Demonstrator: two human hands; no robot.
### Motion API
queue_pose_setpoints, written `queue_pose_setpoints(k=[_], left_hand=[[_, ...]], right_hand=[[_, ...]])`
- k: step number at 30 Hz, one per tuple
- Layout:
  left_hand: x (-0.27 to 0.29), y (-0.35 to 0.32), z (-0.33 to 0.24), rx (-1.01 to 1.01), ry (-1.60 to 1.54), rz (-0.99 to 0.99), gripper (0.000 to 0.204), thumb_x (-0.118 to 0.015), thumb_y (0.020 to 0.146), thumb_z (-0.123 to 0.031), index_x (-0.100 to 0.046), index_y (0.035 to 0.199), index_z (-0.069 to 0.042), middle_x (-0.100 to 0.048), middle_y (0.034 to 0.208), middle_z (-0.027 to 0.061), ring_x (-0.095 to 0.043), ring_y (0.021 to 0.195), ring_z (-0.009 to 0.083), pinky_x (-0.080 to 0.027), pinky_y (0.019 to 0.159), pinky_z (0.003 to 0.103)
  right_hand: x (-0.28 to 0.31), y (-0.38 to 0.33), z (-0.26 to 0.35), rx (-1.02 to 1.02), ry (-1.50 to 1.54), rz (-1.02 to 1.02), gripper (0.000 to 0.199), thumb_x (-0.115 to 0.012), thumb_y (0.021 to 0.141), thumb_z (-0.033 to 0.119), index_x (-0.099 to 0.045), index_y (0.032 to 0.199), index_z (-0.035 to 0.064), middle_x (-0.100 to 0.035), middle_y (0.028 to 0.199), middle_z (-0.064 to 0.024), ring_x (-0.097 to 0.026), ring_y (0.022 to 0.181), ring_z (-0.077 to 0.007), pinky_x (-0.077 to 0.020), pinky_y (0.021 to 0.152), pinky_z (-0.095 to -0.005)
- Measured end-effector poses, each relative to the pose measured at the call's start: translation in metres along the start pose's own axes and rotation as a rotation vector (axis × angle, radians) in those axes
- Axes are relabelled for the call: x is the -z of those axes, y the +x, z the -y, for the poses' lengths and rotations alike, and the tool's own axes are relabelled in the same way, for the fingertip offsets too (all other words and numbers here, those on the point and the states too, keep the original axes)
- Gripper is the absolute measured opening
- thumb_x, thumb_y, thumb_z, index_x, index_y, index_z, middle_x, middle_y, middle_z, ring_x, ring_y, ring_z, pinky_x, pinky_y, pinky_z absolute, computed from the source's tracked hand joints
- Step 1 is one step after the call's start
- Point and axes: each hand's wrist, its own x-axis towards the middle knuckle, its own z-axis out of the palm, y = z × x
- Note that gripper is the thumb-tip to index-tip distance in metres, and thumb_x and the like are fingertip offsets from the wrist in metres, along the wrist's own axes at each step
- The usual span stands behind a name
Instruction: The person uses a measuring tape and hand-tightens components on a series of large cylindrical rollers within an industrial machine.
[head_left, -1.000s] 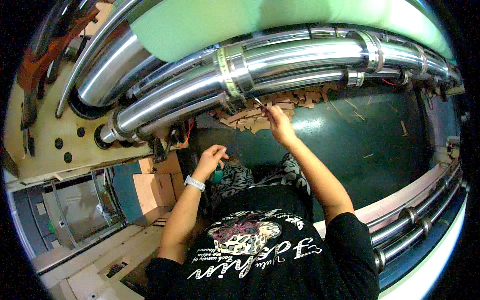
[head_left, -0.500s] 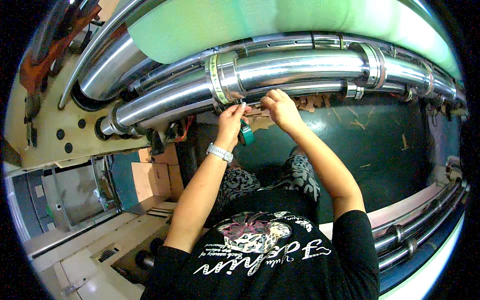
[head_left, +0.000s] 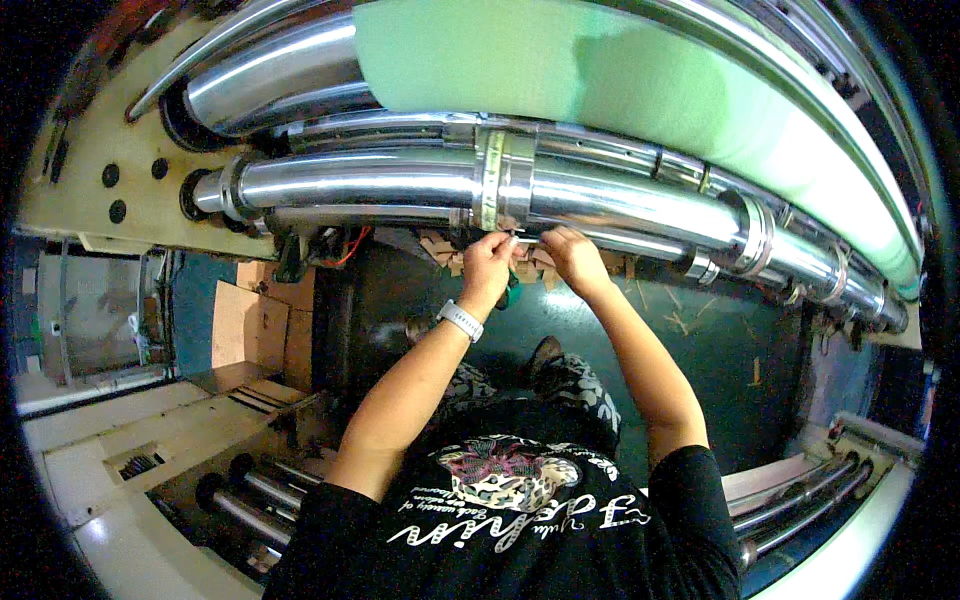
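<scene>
My left hand (head_left: 487, 270) is closed just below a ringed collar (head_left: 515, 176) on the long chrome roller (head_left: 385, 182), thumb and index finger pinched together. A green roll (head_left: 513, 290), looking like tape, hangs beneath its fingers, mostly hidden by the hand. Beside it, my right hand (head_left: 576, 262) is closed in a pinch at the same height. A thin pale rod or strip (head_left: 529, 241) spans the small gap between both sets of fingertips. Yellowish, marked tape (head_left: 492, 180) wraps around the collar's left side.
Green sheet material (head_left: 520, 60) covers a large roller behind. Cardboard scraps (head_left: 437, 250) lie beneath the rollers on the dark floor (head_left: 690, 370). The machine's cream side frame (head_left: 80, 205) stands at left, with cardboard sheets (head_left: 250, 325) below. More metal rollers (head_left: 800, 500) run at lower right.
The view has shifted, so the rollers sit differently in it. My right hand has come closer to the left, and both are still under the collar. The green roll is more hidden.
</scene>
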Motion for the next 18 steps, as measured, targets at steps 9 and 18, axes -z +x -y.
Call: queue_pose_setpoints(k=[9, 18], left_hand=[[0.005, 0.009, 0.021, -0.014, -0.152, 0.137, 0.022, -0.053, 0.086, -0.017, -0.063, 0.079, 0.002, -0.062, 0.068, 0.0036, -0.052, 0.058, 0.0086, -0.042, 0.054, 0.026], [0.115, 0.016, -0.094, -0.546, 0.514, 0.178, 0.037, -0.066, 0.074, -0.023, -0.054, 0.103, -0.004, -0.059, 0.088, 0.0132, -0.059, 0.076, 0.0279, -0.047, 0.066, 0.035]], right_hand=[[0.043, 0.011, 0.05, -0.139, -0.394, 0.135, 0.03, -0.05, 0.084, 0.035, -0.057, 0.068, 0.0109, -0.058, 0.059, -0.0126, -0.059, 0.054, -0.0311, -0.0463, 0.05, -0.0418], [0.099, 0.065, 0.085, -0.122, -0.427, 0.132, 0.045, -0.052, 0.078, 0.051, -0.06, 0.063, 0.0098, -0.059, 0.059, -0.0122, -0.059, 0.054, -0.0292, -0.0461, 0.049, -0.0392]])
